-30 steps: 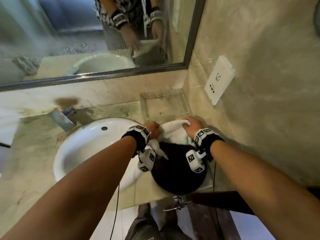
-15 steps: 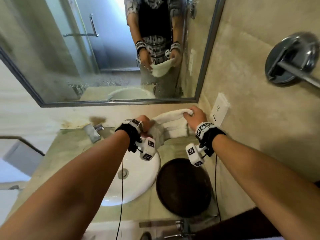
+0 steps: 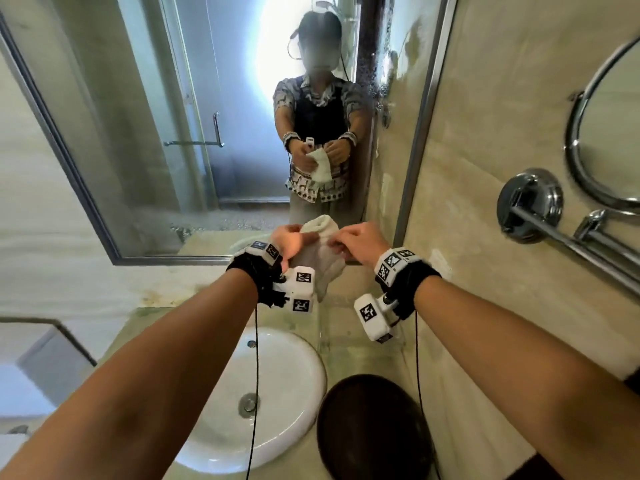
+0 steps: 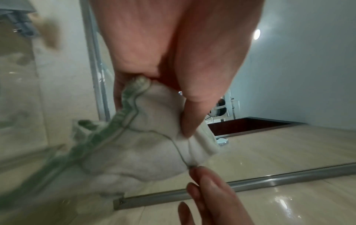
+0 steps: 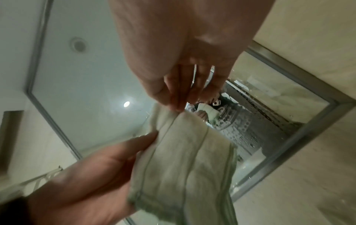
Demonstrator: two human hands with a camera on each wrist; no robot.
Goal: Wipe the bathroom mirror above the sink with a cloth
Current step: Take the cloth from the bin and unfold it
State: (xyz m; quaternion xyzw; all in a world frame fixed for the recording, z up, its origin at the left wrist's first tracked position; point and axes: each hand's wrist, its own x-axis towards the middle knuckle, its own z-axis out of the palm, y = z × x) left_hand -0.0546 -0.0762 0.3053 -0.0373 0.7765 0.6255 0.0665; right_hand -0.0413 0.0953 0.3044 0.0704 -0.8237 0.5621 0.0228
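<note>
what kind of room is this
A bathroom, most likely: a white sink set in a stone counter, a framed wall mirror above it reflecting a glass shower door, and a chrome towel rail on the tiled wall.

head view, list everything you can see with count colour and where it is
cloth: one, white, held up between both hands, short of the mirror
mirror: one, grey metal frame, on the wall above the counter
sink: one, white, round, set in the counter at lower centre
round dark object: one, dark brown, on the counter right of the sink
towel bar: one, chrome, on the right wall
left hand: one, grips the cloth
right hand: one, fingers pinch the cloth's edge
</note>
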